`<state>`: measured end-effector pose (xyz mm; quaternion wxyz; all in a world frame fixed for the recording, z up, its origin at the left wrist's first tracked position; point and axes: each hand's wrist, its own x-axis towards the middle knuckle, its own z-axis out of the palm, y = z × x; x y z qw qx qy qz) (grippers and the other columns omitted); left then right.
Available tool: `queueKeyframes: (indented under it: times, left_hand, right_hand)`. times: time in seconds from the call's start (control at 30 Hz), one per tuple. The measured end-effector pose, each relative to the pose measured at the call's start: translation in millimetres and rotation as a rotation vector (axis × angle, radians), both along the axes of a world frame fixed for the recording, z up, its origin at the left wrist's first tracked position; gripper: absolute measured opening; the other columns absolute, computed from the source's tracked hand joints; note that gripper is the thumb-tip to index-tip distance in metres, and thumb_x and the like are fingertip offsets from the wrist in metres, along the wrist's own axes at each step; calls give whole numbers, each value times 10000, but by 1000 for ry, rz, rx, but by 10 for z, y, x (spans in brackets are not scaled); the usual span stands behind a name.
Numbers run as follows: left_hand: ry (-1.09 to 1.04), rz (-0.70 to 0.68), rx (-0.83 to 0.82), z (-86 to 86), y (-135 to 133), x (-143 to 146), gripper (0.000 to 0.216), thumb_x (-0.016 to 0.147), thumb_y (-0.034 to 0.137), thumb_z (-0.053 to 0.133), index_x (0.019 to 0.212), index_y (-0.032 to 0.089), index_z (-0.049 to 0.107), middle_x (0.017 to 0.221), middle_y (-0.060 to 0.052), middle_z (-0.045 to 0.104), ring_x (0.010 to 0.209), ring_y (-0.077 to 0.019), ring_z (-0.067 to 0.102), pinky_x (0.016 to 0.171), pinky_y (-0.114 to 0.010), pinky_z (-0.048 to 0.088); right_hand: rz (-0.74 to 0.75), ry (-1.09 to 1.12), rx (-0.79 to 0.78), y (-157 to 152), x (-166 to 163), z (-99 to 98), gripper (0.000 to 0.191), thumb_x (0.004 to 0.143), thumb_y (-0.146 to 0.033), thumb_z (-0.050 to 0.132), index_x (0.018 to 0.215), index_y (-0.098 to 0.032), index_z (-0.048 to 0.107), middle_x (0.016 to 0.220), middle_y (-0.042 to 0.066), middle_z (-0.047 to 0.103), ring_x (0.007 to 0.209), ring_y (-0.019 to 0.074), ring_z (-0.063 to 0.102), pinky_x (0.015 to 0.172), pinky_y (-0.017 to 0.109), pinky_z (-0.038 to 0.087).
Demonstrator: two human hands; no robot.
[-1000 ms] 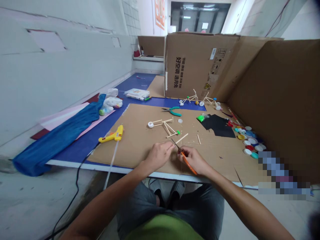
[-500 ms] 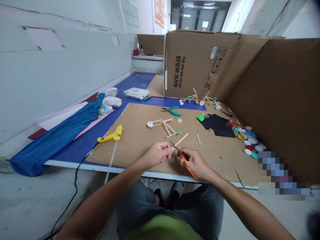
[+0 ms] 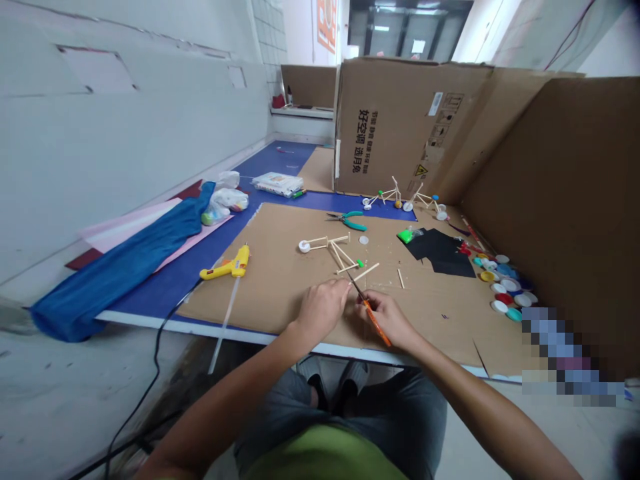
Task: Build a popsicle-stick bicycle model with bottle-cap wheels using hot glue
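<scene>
We grasp the scissors in our right hand, its fingers wrapped around the orange handles. The fingers of our left hand pinch the near end of a thin stick, though the exact grip is mostly hidden. The blades cross close to that end; we cannot tell whether they touch it.

Both hands are on the near side of the stick frame, which lies on a cardboard sheet covering part of our blue desk. The thin stick slants away just to the right of the frame's green end piece. Farther right of the frame we see a short stick, then a black sheet and a heap of bottle caps. Beyond the frame lie our pliers, with a large box behind them. Left of the frame rests a yellow glue gun.
</scene>
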<state>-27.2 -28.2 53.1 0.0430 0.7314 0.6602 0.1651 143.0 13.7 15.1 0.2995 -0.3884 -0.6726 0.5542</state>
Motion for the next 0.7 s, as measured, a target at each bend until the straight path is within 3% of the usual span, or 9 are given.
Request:
queueKeyframes:
  times: [0.27, 0.5, 0.7]
  left_hand:
    - [146, 19, 84, -92, -4, 69, 270, 1022, 229, 374, 995, 199, 640, 941, -75, 724, 871, -226, 691, 660, -299, 470]
    - [189, 33, 159, -179, -26, 106, 211, 986, 186, 445, 965, 205, 654, 887, -81, 705, 887, -225, 672, 666, -301, 461]
    - [41, -39, 78, -139, -52, 21, 253, 1002, 218, 403, 956, 200, 651, 882, -69, 728, 787, -209, 681, 625, -289, 432]
  right_hand:
    - [30, 4, -133, 6, 17, 43, 207, 724, -345, 688, 765, -185, 563, 569, -69, 451, 470, 86, 377, 472, 223, 306]
    - [17, -44, 4, -2, 5, 12, 175, 750, -333, 623, 726, -179, 543, 614, -50, 457, 559, 105, 400, 537, 234, 330]
    - [-1, -143, 148, -51, 49, -23, 127, 787, -296, 563, 736, -180, 558, 647, -40, 473, 611, 121, 427, 569, 236, 340]
